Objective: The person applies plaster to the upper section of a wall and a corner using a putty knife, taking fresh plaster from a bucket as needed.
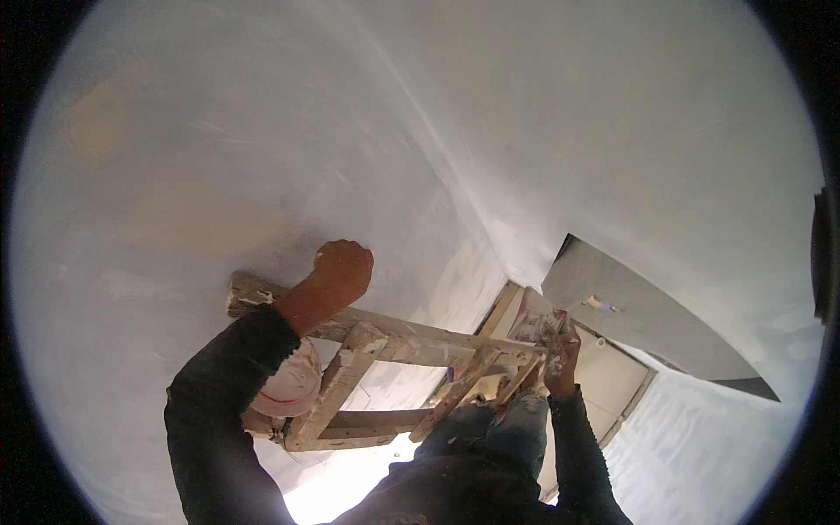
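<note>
My left hand (343, 269) is closed in a fist close to the whitish wall (262, 149), above the end of a wooden ladder. Whatever it may hold is hidden. My right hand (564, 359), smeared with white, grips a flat plaster-coated plate (535, 316) with a pale face; its exact kind is unclear. Below my hands is the plaster-spattered wooden ladder (402, 339) with several crosspieces. A pale round bucket (291, 385) with white smears sits by it, partly hidden by my left sleeve.
The wall meets another pale surface along a line toward the corner. Right of my right hand, a dark grey opening (647, 306) with a curved edge contains a small hand-like shape (599, 304). Below are my legs (490, 433), a framed door-like panel (604, 385) and bright light.
</note>
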Demonstrator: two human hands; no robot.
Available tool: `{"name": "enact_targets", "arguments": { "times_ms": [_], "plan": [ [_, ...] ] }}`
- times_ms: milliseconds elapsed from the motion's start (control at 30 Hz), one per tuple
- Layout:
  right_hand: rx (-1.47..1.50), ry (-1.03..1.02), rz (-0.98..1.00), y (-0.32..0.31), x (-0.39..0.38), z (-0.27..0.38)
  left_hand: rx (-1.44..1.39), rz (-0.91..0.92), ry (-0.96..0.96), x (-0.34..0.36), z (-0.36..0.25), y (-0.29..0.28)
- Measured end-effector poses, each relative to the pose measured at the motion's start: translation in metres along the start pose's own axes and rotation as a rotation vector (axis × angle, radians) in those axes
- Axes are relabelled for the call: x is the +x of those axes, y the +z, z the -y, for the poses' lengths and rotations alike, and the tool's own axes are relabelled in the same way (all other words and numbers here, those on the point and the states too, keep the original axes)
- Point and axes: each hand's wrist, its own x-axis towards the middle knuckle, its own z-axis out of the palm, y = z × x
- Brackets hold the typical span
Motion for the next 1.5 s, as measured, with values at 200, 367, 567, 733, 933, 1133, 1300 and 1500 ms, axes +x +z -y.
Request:
{"name": "enact_targets", "arguments": {
  "times_ms": [200, 367, 567, 733, 933, 1133, 1300, 1500],
  "plan": [
    [0.109, 0.072, 0.105, 0.061, 0.015, 0.044, -0.562, -0.367, -0.243, -0.14, 0.019, -0.1],
    [-0.422, -0.825, 0.221, 0.12, 0.078, 0.084, -0.594, -1.155, -0.485, -0.276, 0.019, -0.028],
    [-0.407, -0.668, 0.31, 0.153, 0.127, 0.119, -0.536, -1.2, -0.926, -0.318, 0.0, 0.088],
    [-0.01, -0.347, 0.233, 0.116, 0.122, 0.109, -0.954, -0.942, -1.103, -0.315, -0.01, 0.084],
    [-0.215, -0.348, 0.076, 0.054, 0.08, 0.052, -1.251, -0.407, -0.483, -0.252, -0.067, 0.0],
    [-0.324, -0.28, 0.094, 0.01, 0.051, 0.021, -0.742, -1.031, -0.672, -0.23, -0.043, 0.012],
    [-0.802, -0.572, 0.342, 0.093, 0.097, 0.091, -0.718, -1.317, -0.964, -0.285, 0.001, 0.028],
    [-0.64, -1.352, 0.405, 0.303, 0.119, 0.25, -0.296, -1.025, -0.948, -0.32, 0.024, 0.142]
  ]
}}
